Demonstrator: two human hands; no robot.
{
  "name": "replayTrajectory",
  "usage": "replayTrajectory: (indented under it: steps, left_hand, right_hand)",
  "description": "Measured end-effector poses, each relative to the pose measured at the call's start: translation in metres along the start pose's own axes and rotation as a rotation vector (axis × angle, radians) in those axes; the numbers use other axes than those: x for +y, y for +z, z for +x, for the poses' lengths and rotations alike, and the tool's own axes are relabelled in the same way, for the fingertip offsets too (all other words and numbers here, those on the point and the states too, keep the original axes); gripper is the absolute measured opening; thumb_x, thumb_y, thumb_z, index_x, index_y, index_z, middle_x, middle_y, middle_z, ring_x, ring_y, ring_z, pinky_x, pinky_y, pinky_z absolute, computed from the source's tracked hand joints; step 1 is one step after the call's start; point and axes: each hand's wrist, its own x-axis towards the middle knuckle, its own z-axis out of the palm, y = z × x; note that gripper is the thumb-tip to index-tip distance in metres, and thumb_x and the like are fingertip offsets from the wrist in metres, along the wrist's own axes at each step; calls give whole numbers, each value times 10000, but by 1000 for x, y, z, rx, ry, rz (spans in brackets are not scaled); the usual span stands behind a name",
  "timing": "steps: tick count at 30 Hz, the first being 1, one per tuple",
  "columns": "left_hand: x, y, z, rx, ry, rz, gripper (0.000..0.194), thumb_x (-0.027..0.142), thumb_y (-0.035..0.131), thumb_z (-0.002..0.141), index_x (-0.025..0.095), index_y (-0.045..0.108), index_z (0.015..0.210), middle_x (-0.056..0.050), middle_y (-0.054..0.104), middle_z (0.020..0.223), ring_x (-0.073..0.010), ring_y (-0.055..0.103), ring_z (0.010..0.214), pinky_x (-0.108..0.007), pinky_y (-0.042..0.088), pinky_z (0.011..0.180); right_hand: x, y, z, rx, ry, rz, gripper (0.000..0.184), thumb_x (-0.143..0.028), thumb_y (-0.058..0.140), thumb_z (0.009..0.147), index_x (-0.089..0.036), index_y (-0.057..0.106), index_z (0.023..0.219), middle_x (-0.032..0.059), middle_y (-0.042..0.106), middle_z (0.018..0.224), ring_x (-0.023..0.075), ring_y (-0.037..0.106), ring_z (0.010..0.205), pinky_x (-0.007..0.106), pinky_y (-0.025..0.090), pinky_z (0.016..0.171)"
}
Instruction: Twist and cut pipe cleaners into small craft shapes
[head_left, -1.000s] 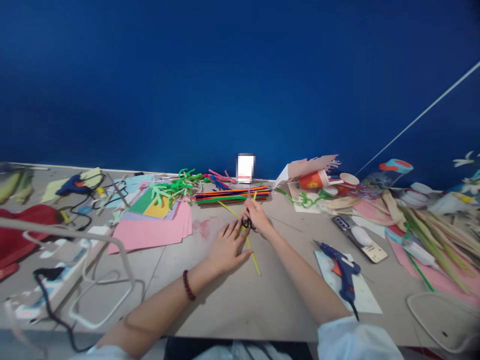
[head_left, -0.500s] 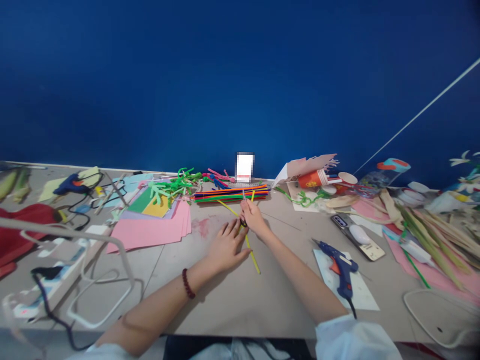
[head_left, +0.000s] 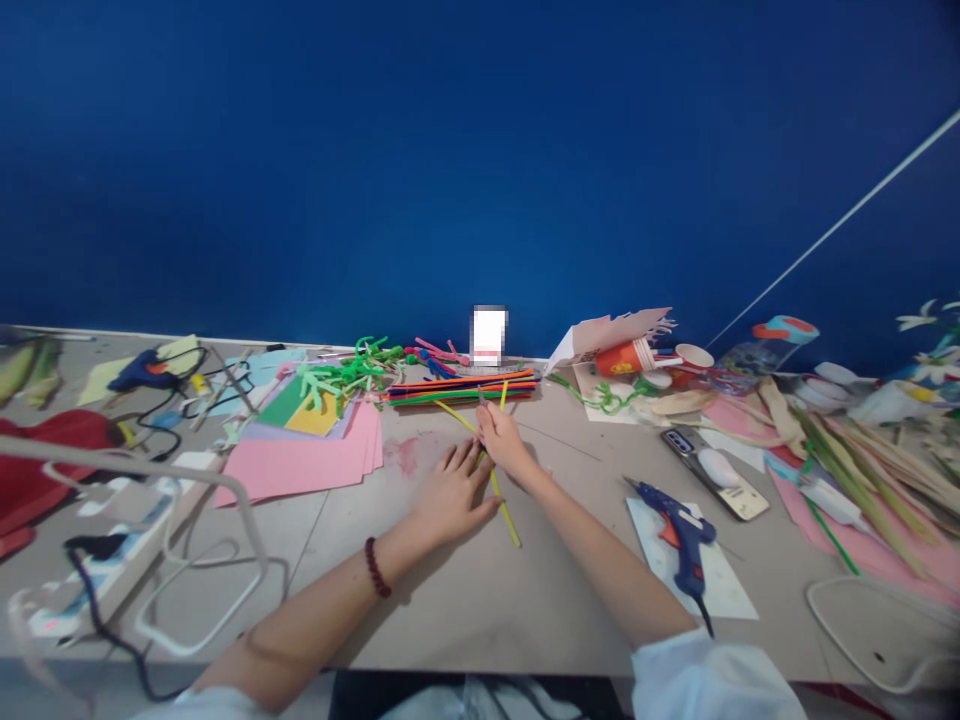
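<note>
a: what are the hands doing?
b: the left hand (head_left: 454, 492) lies palm down on the beige tabletop (head_left: 450, 625), its fingers spread apart, with a dark red beaded bracelet (head_left: 377, 568) on the wrist. the right hand (head_left: 504, 445) is just ahead of it, fingers pinched together around a slim pointed tool (head_left: 480, 398). only the tip shows, so the kind of tool is hard to tell.
a: where's the yellow piece?
b: a yellow pipe cleaner (head_left: 504, 512) lies slantwise on the tabletop and passes under the right hand. the left hand is just beside it, though it's hard to tell whether they touch.
a: what's around them?
b: to the left is a stack of pink paper (head_left: 300, 460), with green pipe-cleaner shapes (head_left: 337, 378) beyond it. straight ahead lies a bundle of multicoloured pipe cleaners (head_left: 461, 390). to the right, a blue hot glue gun (head_left: 684, 535) rests on a white card (head_left: 724, 585), near a phone (head_left: 679, 442). further right are dried palm strips (head_left: 862, 480), and a white sleeve (head_left: 705, 675) covers the right forearm.
</note>
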Motion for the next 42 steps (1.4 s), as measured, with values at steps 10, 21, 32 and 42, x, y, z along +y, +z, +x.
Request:
replayTrajectory:
  steps: [10, 21, 32, 42]
  left_hand:
    - [0, 0, 0, 2, 10, 10, 624, 575, 402, 863, 180, 437, 1345, -170, 356, 1456, -333, 253, 1376, -509, 241, 1093]
    - [2, -9, 3, 0, 1, 7, 693, 605, 443, 829, 209, 379, 1394, -143, 350, 1466, -319, 302, 1348, -488, 262, 1074]
    - [2, -9, 4, -1, -47, -43, 759, 612, 486, 795, 132, 388, 1375, -145, 370, 1459, -300, 316, 1346, -448, 251, 1096]
    - [3, -12, 6, 16, -48, -54, 735, 587, 532, 773, 121, 439, 1335, -165, 433, 1408, -315, 345, 1317, -470, 273, 1071]
  right_hand:
    - [-1, 0, -1, -8, -179, -260, 316, -458, 438, 889, -237, 412, 665, -47, 450, 488, 128, 451, 461, 268, 381, 540]
    - [-9, -9, 13, 34, -17, 148, 417, -612, 515, 786, -234, 398, 657, -106, 303, 417, 90, 380, 382, 250, 430, 490]
    - [-31, -25, 20, 144, -97, 312, 445, -623, 570, 749, -219, 416, 641, -105, 320, 421, 81, 401, 395, 253, 489, 504]
    - [-26, -10, 12, 15, 14, 438, 415, -564, 628, 736, -211, 441, 620, -93, 340, 429, 82, 397, 419, 244, 468, 529]
